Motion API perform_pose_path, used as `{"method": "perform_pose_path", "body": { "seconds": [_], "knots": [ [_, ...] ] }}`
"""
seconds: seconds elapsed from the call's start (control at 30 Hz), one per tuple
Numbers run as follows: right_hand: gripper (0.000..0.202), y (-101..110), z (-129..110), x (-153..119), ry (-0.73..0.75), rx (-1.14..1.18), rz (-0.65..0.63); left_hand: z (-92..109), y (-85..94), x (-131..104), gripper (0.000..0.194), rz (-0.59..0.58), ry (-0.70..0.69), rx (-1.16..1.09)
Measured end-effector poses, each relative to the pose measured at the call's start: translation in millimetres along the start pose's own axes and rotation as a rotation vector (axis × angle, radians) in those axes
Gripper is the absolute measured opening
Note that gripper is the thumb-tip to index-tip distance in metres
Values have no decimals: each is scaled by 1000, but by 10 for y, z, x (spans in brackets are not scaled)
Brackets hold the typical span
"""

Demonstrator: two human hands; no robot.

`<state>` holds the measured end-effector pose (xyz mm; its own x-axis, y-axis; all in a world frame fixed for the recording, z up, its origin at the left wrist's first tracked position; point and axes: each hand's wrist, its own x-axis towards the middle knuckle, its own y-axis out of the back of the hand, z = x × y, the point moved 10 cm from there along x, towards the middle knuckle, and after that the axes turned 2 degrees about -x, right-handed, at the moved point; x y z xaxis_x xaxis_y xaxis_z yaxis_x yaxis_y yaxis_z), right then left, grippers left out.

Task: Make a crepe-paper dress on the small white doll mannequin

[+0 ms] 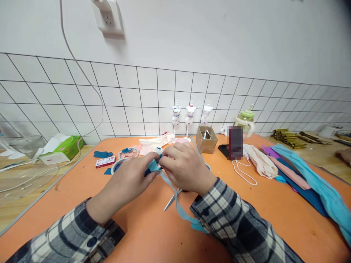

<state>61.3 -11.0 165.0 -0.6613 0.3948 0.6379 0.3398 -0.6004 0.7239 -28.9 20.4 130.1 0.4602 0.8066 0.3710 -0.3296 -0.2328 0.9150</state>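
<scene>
My left hand [126, 179] is closed on a small piece of light blue crepe paper [152, 166], with some darker blue beside it. My right hand [189, 164] meets it from the right, fingers pinched together close to the left fingertips; what they grip is mostly hidden. A bit of white and blue [158, 150] pokes up behind the fingers. From between the hands a light blue strip [179, 210] trails down toward my right sleeve. Under my right hand lies a pair of scissors [170, 203], blades toward me, handles partly covered.
Three small white dress forms [189, 116] stand by the tiled wall, near a cardboard box [207, 141]. Left are tape rolls [131, 151], a red-and-white box [105, 162] and blue scraps [103, 154]. Right are a phone [236, 142], a white cord [244, 179] and folded coloured sheets [309, 182].
</scene>
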Motion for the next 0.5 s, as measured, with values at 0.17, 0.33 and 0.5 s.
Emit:
{"method": "perform_pose_path", "body": {
  "seconds": [0.17,0.33,0.5],
  "knots": [
    [13,-82,40,-5,-101,63,-109,73,-67,-19,10,-7,-28,85],
    [10,-183,83,-29,-178,54,-153,166,-157,-31,4,19,-115,148],
    [8,-232,142,-33,-227,28,-151,173,-211,-58,19,120,-139,83]
  ]
}}
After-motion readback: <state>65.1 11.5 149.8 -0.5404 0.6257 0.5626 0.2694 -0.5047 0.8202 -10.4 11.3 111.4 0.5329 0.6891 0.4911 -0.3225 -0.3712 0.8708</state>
